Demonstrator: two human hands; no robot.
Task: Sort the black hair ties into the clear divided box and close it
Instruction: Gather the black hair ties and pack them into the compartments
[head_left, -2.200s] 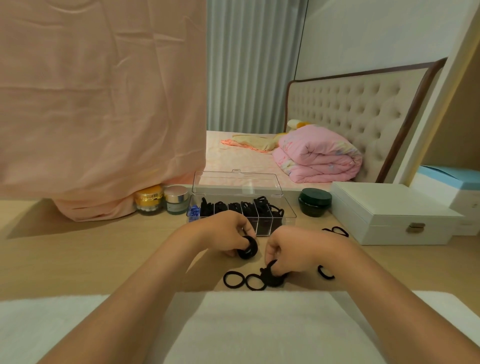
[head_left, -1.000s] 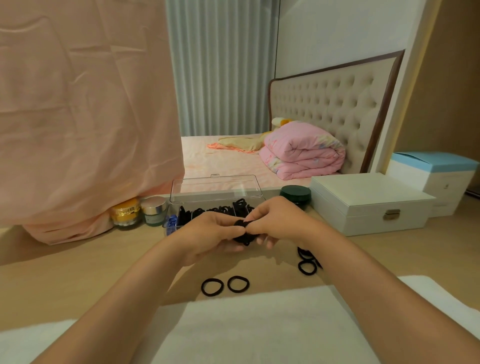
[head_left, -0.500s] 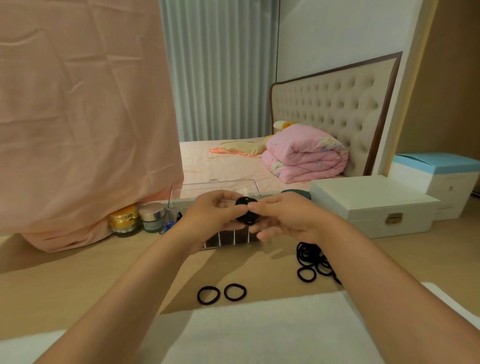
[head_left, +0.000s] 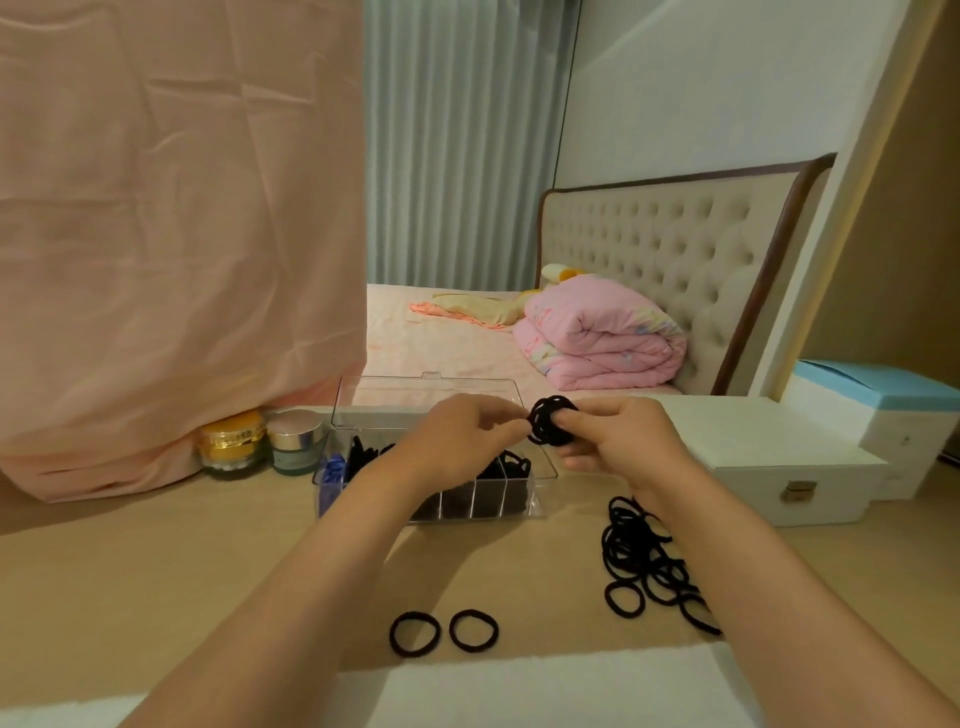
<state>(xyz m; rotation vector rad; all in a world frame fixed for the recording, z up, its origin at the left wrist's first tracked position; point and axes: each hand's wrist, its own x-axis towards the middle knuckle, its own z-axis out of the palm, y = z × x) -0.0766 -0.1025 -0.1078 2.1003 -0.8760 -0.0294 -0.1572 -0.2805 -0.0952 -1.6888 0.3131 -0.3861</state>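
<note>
A bunch of black hair ties (head_left: 551, 427) is held up above the clear divided box (head_left: 498, 506), pinched from the left by my left hand (head_left: 457, 439) and gripped from the right by my right hand (head_left: 618, 441). The box stands open with its lid (head_left: 415, 397) tilted back. Its compartments hold black ties, and the leftmost one holds something blue (head_left: 332, 467). Two single ties (head_left: 414, 634) (head_left: 474, 631) lie on the wooden table (head_left: 156, 571) near me. A loose pile of ties (head_left: 644, 561) lies to the right, partly hidden by my right forearm.
Two cosmetic jars (head_left: 231, 447) (head_left: 297, 440) stand left of the box under a hanging pink cloth (head_left: 171, 234). A white latched case (head_left: 769, 467) and a blue-topped box (head_left: 893, 415) sit at the right. A white towel (head_left: 519, 691) covers the near edge.
Both hands gathered ties off the table, brought them together and lifted the bunch up over the box. The view has also tilted and shifted, bringing the pile at the right into sight.
</note>
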